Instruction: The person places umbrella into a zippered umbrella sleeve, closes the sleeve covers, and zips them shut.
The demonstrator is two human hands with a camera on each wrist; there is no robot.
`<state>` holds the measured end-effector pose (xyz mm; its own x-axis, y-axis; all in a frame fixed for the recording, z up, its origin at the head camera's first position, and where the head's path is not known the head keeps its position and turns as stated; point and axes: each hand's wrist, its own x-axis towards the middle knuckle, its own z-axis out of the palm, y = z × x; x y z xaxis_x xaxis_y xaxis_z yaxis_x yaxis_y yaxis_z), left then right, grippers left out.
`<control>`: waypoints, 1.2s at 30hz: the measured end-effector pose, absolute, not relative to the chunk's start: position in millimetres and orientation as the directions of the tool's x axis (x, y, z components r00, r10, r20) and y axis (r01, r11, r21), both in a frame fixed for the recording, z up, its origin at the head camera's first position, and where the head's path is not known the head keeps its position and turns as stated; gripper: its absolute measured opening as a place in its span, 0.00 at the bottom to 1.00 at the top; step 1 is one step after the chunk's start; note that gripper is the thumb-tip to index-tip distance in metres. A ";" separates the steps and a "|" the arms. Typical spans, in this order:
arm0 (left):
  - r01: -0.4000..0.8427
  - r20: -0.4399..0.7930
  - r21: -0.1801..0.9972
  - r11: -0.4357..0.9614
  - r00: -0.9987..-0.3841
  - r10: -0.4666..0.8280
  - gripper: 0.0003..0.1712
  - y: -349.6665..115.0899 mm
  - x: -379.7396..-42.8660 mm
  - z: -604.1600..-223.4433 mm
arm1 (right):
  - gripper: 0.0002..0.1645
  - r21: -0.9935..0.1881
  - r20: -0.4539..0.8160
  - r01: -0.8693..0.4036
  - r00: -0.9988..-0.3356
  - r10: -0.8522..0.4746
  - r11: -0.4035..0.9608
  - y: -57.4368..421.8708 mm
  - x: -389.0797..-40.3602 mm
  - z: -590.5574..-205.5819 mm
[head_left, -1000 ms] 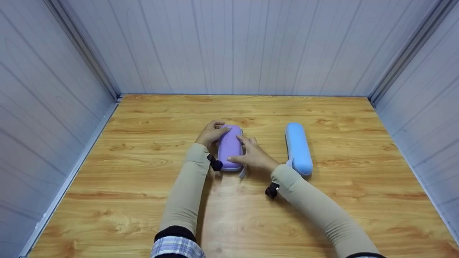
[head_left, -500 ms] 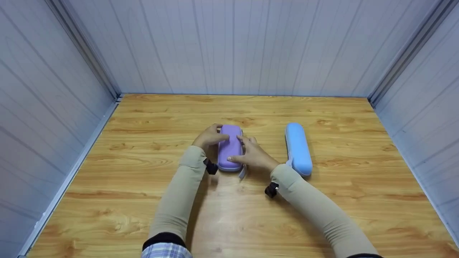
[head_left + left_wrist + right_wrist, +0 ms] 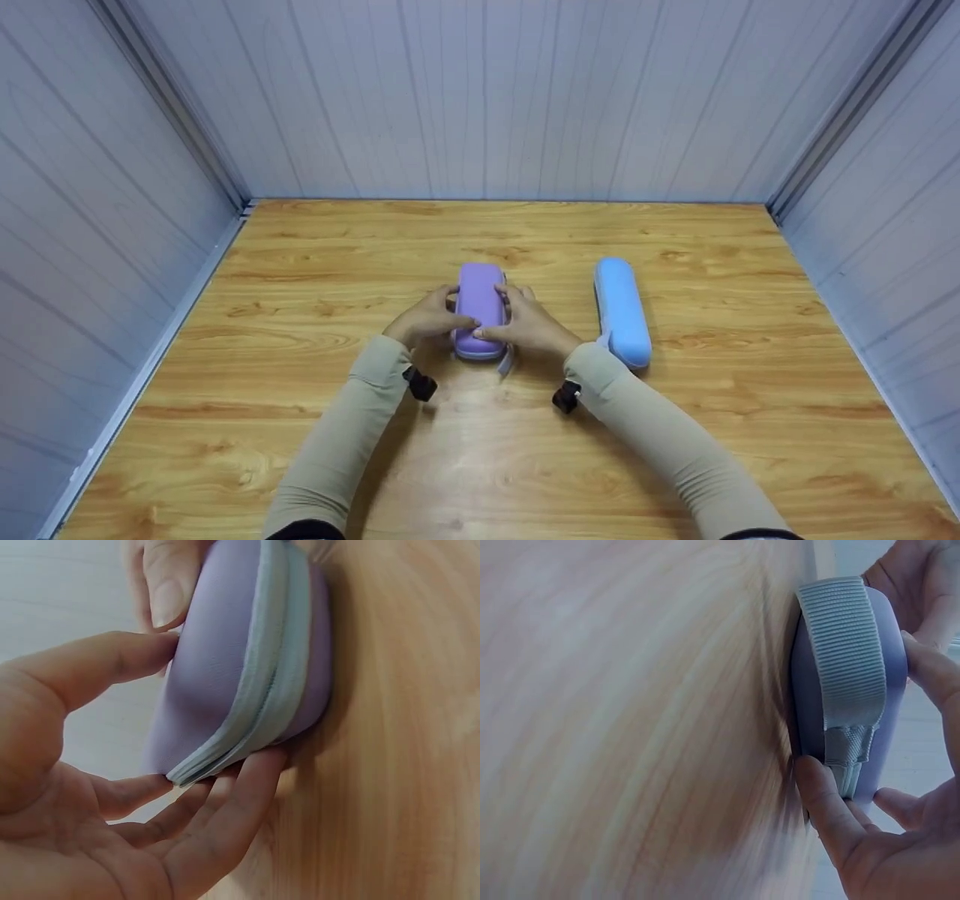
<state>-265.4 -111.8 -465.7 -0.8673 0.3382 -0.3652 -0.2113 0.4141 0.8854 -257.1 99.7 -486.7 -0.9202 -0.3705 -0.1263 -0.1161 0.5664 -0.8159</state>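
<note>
A purple zippered hard case [image 3: 478,300] lies lengthwise on the wooden table, lid up. My left hand [image 3: 429,319] holds its left side, thumb on the lid near the close end and fingers along the side. In the left wrist view, the fingers touch the pale zipper seam [image 3: 259,690], whose two edges lie together. My right hand [image 3: 529,324] grips the right side, thumb and fingertips on the lid. A ribbed grey strap [image 3: 845,652] loops from that side in the right wrist view. Both thumbs almost meet on the lid.
A longer light blue zippered case [image 3: 624,311] lies to the right of the purple one, close to my right wrist. The wood-grain table [image 3: 480,450] is bounded by pale panel walls [image 3: 484,97] at the back and on both sides.
My left hand has slid along the purple case's left side from the far end toward the near end. The right hand and both cases have stayed put.
</note>
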 end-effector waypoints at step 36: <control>-0.299 -0.429 0.885 0.356 -0.820 0.379 0.54 -108.0 -257.9 -469.8 | 0.34 -0.687 -0.319 -0.067 -0.867 -0.383 0.723 121.6 -316.6 -465.6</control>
<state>-257.9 -108.0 -469.8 -0.8200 0.3787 -0.4292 -0.2988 0.3563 0.8853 -316.6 121.6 -465.6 -0.8668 -0.3835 -0.3189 -0.0672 0.7234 -0.6872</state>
